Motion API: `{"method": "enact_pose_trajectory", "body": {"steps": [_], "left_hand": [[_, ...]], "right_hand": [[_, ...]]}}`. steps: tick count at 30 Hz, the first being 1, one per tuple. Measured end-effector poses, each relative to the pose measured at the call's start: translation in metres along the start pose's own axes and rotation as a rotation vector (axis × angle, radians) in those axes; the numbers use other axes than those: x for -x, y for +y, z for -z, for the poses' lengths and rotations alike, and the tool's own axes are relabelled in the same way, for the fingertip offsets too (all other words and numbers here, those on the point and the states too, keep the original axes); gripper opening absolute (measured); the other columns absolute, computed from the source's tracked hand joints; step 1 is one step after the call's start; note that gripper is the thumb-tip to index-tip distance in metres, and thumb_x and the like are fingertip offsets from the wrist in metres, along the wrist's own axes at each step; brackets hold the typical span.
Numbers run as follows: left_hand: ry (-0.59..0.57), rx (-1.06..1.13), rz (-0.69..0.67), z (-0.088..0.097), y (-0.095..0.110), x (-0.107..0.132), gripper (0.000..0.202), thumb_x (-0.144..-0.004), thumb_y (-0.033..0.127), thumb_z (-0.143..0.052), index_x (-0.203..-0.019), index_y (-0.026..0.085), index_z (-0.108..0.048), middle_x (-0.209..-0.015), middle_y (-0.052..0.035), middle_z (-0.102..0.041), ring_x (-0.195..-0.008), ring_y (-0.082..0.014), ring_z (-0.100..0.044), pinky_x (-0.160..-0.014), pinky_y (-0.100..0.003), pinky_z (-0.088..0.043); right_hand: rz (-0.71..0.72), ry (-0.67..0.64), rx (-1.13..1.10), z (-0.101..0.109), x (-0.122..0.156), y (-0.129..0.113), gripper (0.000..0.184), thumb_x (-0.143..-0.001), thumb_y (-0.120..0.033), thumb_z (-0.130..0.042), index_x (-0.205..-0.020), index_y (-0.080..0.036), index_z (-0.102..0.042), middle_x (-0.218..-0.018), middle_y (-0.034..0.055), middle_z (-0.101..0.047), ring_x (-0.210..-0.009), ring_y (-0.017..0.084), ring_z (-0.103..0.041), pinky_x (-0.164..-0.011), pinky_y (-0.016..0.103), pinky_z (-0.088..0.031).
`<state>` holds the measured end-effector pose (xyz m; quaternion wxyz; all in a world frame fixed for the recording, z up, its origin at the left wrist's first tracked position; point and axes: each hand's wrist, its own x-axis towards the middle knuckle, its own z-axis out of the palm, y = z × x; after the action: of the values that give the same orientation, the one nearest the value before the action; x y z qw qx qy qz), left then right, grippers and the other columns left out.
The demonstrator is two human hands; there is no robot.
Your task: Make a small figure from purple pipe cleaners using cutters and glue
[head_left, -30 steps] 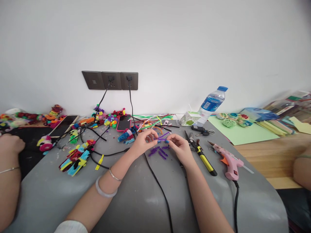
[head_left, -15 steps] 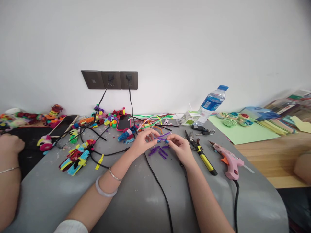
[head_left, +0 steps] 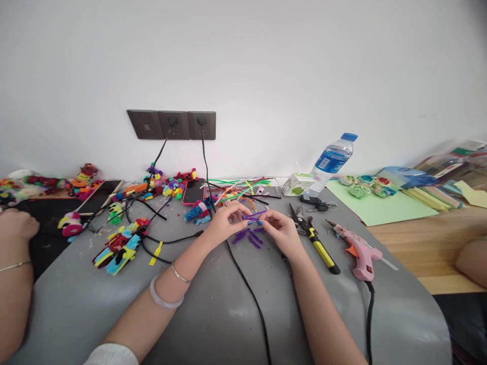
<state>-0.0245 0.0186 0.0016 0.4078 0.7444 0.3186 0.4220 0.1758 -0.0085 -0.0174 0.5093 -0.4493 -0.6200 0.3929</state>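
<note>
Between my two hands is a purple pipe cleaner (head_left: pixel 254 216), bent so that parts of it run side by side. My left hand (head_left: pixel 231 221) pinches its left end between thumb and fingers. At the other end, the thumb and forefinger of my right hand (head_left: pixel 280 230) close on it. Several short purple pipe cleaner pieces (head_left: pixel 253 240) lie on the grey table (head_left: pixel 213 314) just below my fingertips. To the right of my right hand rest yellow-and-black pliers (head_left: pixel 318 246).
A pink glue gun (head_left: pixel 364 256) lies at the right, its cord hanging toward me. A water bottle (head_left: pixel 330 163) leans by a drink carton (head_left: pixel 297 184). Black cables cross the table. Colourful pipe cleaner figures (head_left: pixel 119 246) lie left. Another person's hand (head_left: pixel 17 225) is at the far left.
My right fingertips have shifted slightly left, closer to my left hand. The raised purple strand between them now lies flatter. Both hands keep hold of the pipe cleaner.
</note>
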Motion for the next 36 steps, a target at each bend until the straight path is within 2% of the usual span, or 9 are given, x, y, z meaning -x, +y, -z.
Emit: {"method": "enact_pose_trajectory", "body": {"steps": [8,19,25,28,31,34,36], "left_hand": [[0.022,-0.031,-0.027,0.0,-0.001,0.0,0.013,-0.079,0.02,-0.064,-0.091,0.018,-0.066,-0.092,-0.0038,-0.062,-0.075,-0.0143,-0.058,-0.063,-0.025,-0.046],[-0.001,-0.039,-0.023,0.0,-0.002,0.001,0.014,-0.077,0.02,-0.064,-0.091,0.018,-0.064,-0.093,-0.0037,-0.062,-0.077,-0.0148,-0.058,-0.065,-0.025,-0.046],[0.02,-0.062,-0.01,0.0,0.0,0.0,0.013,-0.077,0.019,-0.064,-0.09,0.018,-0.064,-0.09,-0.0029,-0.063,-0.076,-0.0147,-0.058,-0.065,-0.025,-0.046],[0.043,-0.065,-0.019,0.0,0.002,0.0,0.011,-0.078,0.019,-0.064,-0.089,0.018,-0.064,-0.089,-0.003,-0.064,-0.074,-0.0143,-0.058,-0.064,-0.025,-0.045],[0.066,-0.063,-0.047,0.0,0.002,0.0,0.01,-0.079,0.018,-0.064,-0.089,0.018,-0.063,-0.09,-0.0035,-0.065,-0.074,-0.0136,-0.058,-0.065,-0.025,-0.046],[0.083,-0.065,-0.065,0.0,0.002,0.001,0.01,-0.079,0.017,-0.063,-0.089,0.018,-0.063,-0.093,-0.0041,-0.064,-0.074,-0.0132,-0.057,-0.065,-0.025,-0.046],[0.082,-0.079,-0.073,-0.001,0.001,0.001,0.009,-0.079,0.018,-0.063,-0.089,0.019,-0.063,-0.094,-0.0042,-0.064,-0.074,-0.0134,-0.057,-0.066,-0.026,-0.046]], "right_hand": [[0.015,-0.012,-0.033,0.001,0.001,0.001,0.026,-0.079,-0.045,-0.071,-0.078,-0.02,-0.067,-0.074,0.002,-0.064,-0.067,0.015,-0.056,-0.065,0.028,-0.046],[0.009,-0.01,-0.015,0.001,0.001,0.0,0.029,-0.078,-0.048,-0.071,-0.08,-0.02,-0.067,-0.076,0.0035,-0.067,-0.069,0.017,-0.058,-0.068,0.03,-0.049],[0.028,0.0,0.006,0.0,0.0,-0.004,0.03,-0.079,-0.051,-0.07,-0.08,-0.021,-0.066,-0.075,0.0035,-0.065,-0.067,0.017,-0.058,-0.064,0.029,-0.049],[0.054,0.098,-0.016,-0.001,0.0,-0.005,0.03,-0.082,-0.051,-0.067,-0.084,-0.022,-0.065,-0.072,0.0025,-0.063,-0.063,0.016,-0.057,-0.059,0.028,-0.047],[0.101,0.302,-0.042,0.005,0.003,-0.008,0.028,-0.086,-0.05,-0.061,-0.086,-0.022,-0.064,-0.068,0.001,-0.059,-0.061,0.016,-0.054,-0.057,0.028,-0.045],[0.067,0.501,0.038,0.022,0.017,-0.016,0.027,-0.085,-0.048,-0.062,-0.089,-0.022,-0.063,-0.071,0.0018,-0.06,-0.063,0.016,-0.055,-0.056,0.028,-0.043],[0.002,0.616,0.175,0.044,0.033,-0.023,0.027,-0.082,-0.047,-0.063,-0.091,-0.021,-0.063,-0.078,0.0039,-0.063,-0.067,0.018,-0.058,-0.059,0.03,-0.045]]}}
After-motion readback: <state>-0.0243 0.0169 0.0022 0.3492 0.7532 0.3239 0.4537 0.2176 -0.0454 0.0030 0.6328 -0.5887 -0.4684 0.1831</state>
